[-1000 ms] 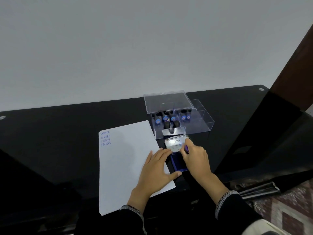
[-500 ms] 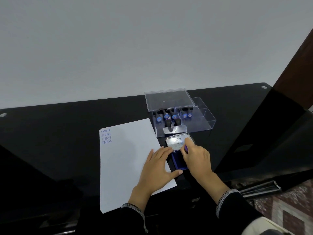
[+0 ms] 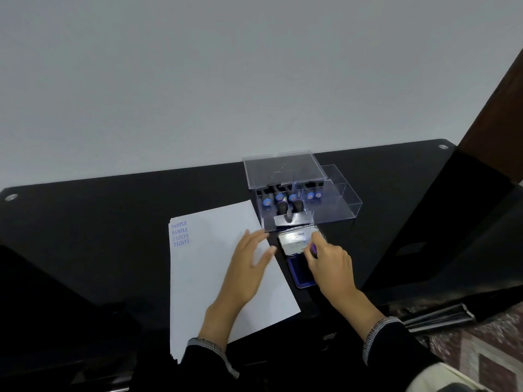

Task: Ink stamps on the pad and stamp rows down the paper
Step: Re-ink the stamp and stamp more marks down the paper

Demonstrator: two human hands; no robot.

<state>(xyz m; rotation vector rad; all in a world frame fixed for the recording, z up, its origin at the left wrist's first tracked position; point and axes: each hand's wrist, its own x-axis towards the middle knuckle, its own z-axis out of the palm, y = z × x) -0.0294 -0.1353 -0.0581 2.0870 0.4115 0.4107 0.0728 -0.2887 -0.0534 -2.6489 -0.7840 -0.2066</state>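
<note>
Setting: a glossy black table point(image 3: 113, 210) set against a plain pale wall, seen from a head-worn camera looking down at two hands.
Landmark: an ink pad point(image 3: 301, 271), blue and open, lying on the table just right of the paper's right edge.
Ink pad lid: the silver lid point(image 3: 297, 241) stands raised at the pad's far end, with printed lettering on it.
Right hand: the right hand point(image 3: 329, 263) is over the ink pad, its fingers curled round a small stamp point(image 3: 313, 249) of which only a purple bit shows between them. Whether the stamp face touches the ink cannot be told.
Left hand: the left hand point(image 3: 249, 264) is just left of the ink pad, fingers straight and spread, grasping nothing, over the right part of the paper. It looks blurred, and whether it presses on the sheet cannot be told.
Paper: a white sheet point(image 3: 209, 278), apparently the top of a thin stack, lies left of the ink pad.
Stamped marks: blue prints reading SAMPLE point(image 3: 179, 233) sit in a short column at the paper's far left corner, well left of the ink pad; the lower ones look upside down.
Stamp box: a clear plastic box point(image 3: 334, 210) with its lid open stands just beyond the ink pad, holding more stamps with blue round ends point(image 3: 280, 197).
Sleeves: dark sleeves with pale patterned cuffs point(image 3: 376, 332) cover both wrists, nearer the camera than the ink pad.
</note>
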